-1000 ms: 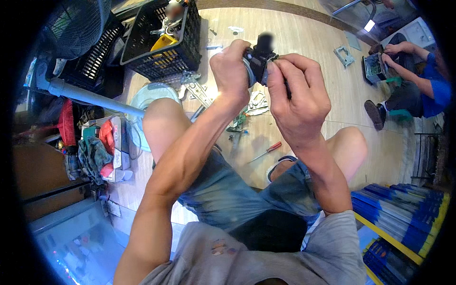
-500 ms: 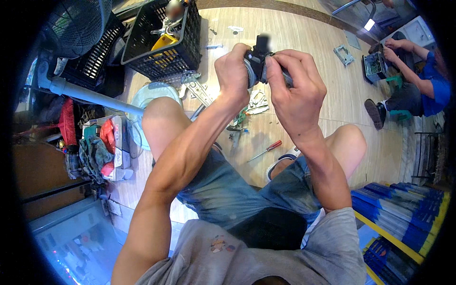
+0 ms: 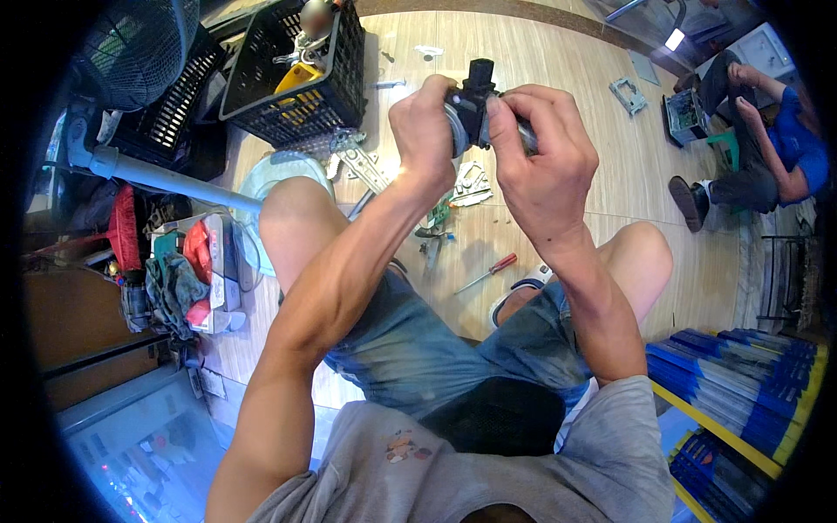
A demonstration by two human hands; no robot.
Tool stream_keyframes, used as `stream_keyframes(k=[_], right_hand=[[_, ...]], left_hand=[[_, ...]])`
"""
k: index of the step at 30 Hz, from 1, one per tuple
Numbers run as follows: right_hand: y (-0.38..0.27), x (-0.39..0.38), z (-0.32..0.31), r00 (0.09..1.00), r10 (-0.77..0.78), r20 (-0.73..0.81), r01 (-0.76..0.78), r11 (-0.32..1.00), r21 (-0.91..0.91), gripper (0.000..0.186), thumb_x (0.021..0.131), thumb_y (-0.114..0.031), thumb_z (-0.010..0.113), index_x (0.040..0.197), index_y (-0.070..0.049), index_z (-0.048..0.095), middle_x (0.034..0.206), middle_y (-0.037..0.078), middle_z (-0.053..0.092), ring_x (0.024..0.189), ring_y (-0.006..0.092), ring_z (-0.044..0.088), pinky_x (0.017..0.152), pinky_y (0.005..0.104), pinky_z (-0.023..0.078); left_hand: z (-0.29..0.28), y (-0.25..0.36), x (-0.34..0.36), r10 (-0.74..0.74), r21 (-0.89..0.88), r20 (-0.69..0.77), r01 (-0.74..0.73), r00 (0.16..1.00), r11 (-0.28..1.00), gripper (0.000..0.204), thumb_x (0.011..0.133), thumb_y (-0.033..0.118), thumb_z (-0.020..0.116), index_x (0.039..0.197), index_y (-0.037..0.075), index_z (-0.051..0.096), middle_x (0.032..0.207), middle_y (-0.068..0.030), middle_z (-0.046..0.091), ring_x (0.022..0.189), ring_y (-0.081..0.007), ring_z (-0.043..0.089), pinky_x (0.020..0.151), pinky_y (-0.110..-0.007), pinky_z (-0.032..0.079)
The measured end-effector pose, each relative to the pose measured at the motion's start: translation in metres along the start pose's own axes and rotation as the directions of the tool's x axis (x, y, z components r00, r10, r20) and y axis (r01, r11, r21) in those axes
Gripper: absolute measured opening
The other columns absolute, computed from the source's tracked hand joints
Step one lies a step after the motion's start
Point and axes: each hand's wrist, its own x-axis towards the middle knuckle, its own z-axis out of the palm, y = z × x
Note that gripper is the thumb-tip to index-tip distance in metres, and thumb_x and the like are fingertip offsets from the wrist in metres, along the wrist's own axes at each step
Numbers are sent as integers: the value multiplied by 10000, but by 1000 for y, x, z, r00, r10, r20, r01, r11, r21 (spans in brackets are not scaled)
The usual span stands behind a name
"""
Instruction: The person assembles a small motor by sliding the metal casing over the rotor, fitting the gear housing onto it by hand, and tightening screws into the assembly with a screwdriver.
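Observation:
Raised over the floor between both hands is a black mechanical part [image 3: 472, 112] with a rounded grey side and a square black stub on top. My left hand [image 3: 425, 131] is closed round its left side, the thumb on the upper edge. The thumb and fingers of my right hand [image 3: 547, 157] pinch the part's right side, where a grey, shiny piece shows partly behind the fingers. What kind of device it belongs to I cannot tell. Below lies a screwdriver [image 3: 502, 264] with a red handle, next to my foot. Light-coloured metal frames [image 3: 471, 185] rest on the floor behind my hands.
A black plastic crate [image 3: 340, 109] with a yellow item inside stands at the far left, near a pale blue tub [image 3: 248, 186] and a pipe [image 3: 174, 177]. Blue and yellow racks [image 3: 732, 383] are at the right. Another person [image 3: 785, 139] sits at the far right by a box-shaped device [image 3: 686, 119].
My hands keep their hold on the black part, which has shifted very slightly. At the far right, the other person's hands have moved apart and a leg has come up.

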Motion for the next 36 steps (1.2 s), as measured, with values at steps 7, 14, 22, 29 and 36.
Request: stream_keyframes(k=[7, 14, 22, 29, 36], right_hand=[[2, 0, 1, 1000, 26, 16, -26, 1000, 10, 74, 841, -49, 717, 852, -1, 661, 885, 118, 632, 675, 270, 655, 598, 354, 531], [11, 3, -4, 989, 88, 120, -81, 995, -65, 151, 892, -140, 726, 896, 8, 692, 885, 114, 683, 731, 219, 686, 640, 311, 536], [13, 7, -8, 921, 337, 193, -353, 934, 53, 307, 934, -294, 687, 943, 12, 691, 856, 146, 683, 715, 250, 685, 627, 344, 534], [28, 15, -10, 817, 527, 233, -572, 694, 438, 638, 1014, -525, 486, 1103, 91, 625, 987, 166, 672, 742, 194, 671, 523, 290, 531], [185, -70, 30, 557, 797, 233, -726, 604, -328, 627, 974, -529, 515, 1051, 76, 662, 948, 251, 690, 857, 310, 694, 685, 420, 545]], left_hand=[[-1, -4, 1, 5, 42, 12, -6, 1000, 999, 215, 891, 190, 583, 774, 19, 640, 719, -36, 607, 600, -128, 582, 518, -309, 460], [-2, -12, -1, -157, 31, 51, 155, 986, 987, 252, 938, 234, 548, 833, 30, 652, 764, -44, 653, 616, -137, 632, 524, -309, 500], [2, -22, -3, -257, -15, 24, 257, 966, 966, 252, 949, 260, 541, 901, 38, 650, 784, -59, 661, 634, -153, 646, 533, -302, 517], [-4, -22, 0, -288, -75, -34, 285, 957, 956, 256, 916, 274, 570, 920, 36, 667, 787, -62, 668, 593, -156, 612, 507, -323, 480], [-10, -3, 1, -310, -86, -64, 304, 949, 949, 258, 909, 293, 560, 907, 64, 679, 755, -48, 661, 576, -153, 598, 482, -316, 437]])
